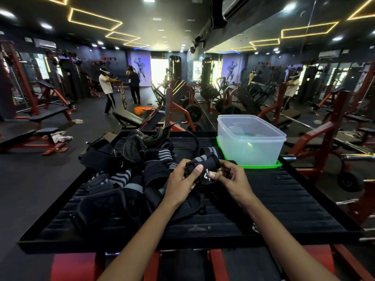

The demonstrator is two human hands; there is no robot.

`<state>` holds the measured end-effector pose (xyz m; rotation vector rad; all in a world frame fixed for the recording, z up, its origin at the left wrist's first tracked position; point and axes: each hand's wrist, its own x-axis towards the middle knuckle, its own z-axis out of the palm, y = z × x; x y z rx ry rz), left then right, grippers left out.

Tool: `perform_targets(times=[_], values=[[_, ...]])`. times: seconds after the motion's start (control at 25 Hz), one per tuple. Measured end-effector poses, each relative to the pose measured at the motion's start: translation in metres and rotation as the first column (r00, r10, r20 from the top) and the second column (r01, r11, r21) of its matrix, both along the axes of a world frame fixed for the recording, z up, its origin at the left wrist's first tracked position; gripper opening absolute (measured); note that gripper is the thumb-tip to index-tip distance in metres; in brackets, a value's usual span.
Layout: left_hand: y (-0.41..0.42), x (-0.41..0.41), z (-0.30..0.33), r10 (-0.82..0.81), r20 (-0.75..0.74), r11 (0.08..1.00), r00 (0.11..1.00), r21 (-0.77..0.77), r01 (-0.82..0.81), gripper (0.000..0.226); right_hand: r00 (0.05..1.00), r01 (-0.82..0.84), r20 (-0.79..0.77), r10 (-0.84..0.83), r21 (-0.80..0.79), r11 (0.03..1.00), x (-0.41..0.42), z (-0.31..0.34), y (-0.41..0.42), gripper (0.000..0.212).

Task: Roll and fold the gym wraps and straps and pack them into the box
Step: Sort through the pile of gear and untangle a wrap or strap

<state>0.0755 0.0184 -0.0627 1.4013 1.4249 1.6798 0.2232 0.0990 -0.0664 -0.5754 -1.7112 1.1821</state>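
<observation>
left hand (183, 176): fingers curled around the left end of a black wrap, thumb pressed across its front.
right hand (228, 176): thumb and fingers pinching the right end of the same wrap, next to a white logo.
wrap (204, 166): partly rolled, black with grey stripes at its upper edge, held just above the table between both hands.
pile of wraps and straps (125, 169): a loose heap of black pieces, some grey-striped, on the left half of the table, touching one another.
box (250, 138): clear plastic, open at the top, standing on a green lid (261, 165) at the far right corner of the table; contents too faint to tell.
table (284, 199): black ribbed surface with a raised rim.
background: gym benches and red-framed machines, two people standing far off.
</observation>
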Motion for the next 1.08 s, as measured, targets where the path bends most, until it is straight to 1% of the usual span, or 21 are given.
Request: perform_targets(times=[0.12,0.28,0.4,0.48,0.56,0.6,0.72,0.8,0.88,0.92,0.96,1.0,1.04,1.08], values=[[0.000,-0.001,0.000,0.008,-0.011,1.000,1.000,-0.026,-0.008,0.025,0.998,-0.012,0.059,0.008,0.062,0.998,0.002,-0.002,0.002,0.031],[0.003,-0.007,-0.004,0.035,0.002,0.995,0.999,-0.098,-0.034,0.056,0.991,0.039,0.126,-0.054,0.119,0.992,0.000,-0.005,0.002,0.045],[0.008,-0.008,-0.006,-0.005,0.102,0.994,0.995,-0.106,0.015,0.067,0.987,0.091,0.120,-0.107,0.127,0.988,0.000,-0.005,0.002,0.042],[0.010,-0.006,-0.005,-0.034,0.179,0.993,0.983,-0.105,0.053,0.059,0.974,0.147,0.138,-0.178,0.212,0.966,0.000,-0.004,0.001,0.036],[0.010,-0.004,-0.003,-0.059,0.271,0.990,0.961,-0.107,0.091,0.046,0.954,0.205,0.138,-0.266,0.348,0.915,0.001,-0.002,-0.002,0.035],[0.010,-0.003,-0.002,-0.069,0.311,0.988,0.948,-0.111,0.109,0.043,0.945,0.221,0.132,-0.300,0.418,0.881,0.001,-0.001,-0.003,0.035],[0.007,-0.003,0.000,-0.089,0.386,0.980,0.918,-0.131,0.151,0.044,0.925,0.239,0.112,-0.363,0.572,0.785,0.001,0.000,-0.005,0.035],[0.005,-0.003,0.002,-0.093,0.421,0.971,0.902,-0.160,0.175,0.046,0.923,0.244,0.105,-0.370,0.586,0.773,0.001,-0.001,-0.005,0.033],[0.002,-0.004,0.005,-0.097,0.462,0.961,0.882,-0.187,0.204,0.048,0.929,0.267,0.088,-0.358,0.510,0.818,0.003,0.000,-0.005,0.033],[0.001,-0.004,0.006,-0.114,0.493,0.951,0.863,-0.197,0.238,0.050,0.951,0.247,0.076,-0.301,0.405,0.880,0.003,0.000,-0.006,0.036],[-0.001,-0.005,0.007,-0.143,0.526,0.935,0.838,-0.206,0.289,0.051,0.982,0.167,0.042,-0.183,0.247,0.954,0.003,0.002,-0.008,0.042],[-0.002,-0.004,0.008,-0.178,0.552,0.914,0.814,-0.213,0.344,0.053,0.999,0.034,-0.030,-0.032,0.069,0.997,0.002,0.003,-0.010,0.045],[-0.003,-0.003,0.008,-0.207,0.563,0.897,0.800,-0.218,0.385,0.053,0.988,-0.096,-0.130,0.086,-0.078,0.992,0.001,0.004,-0.012,0.047],[-0.003,0.000,0.008,-0.220,0.557,0.888,0.801,-0.225,0.400,0.054,0.965,-0.180,-0.219,0.142,-0.167,0.969,0.000,0.005,-0.013,0.047]])
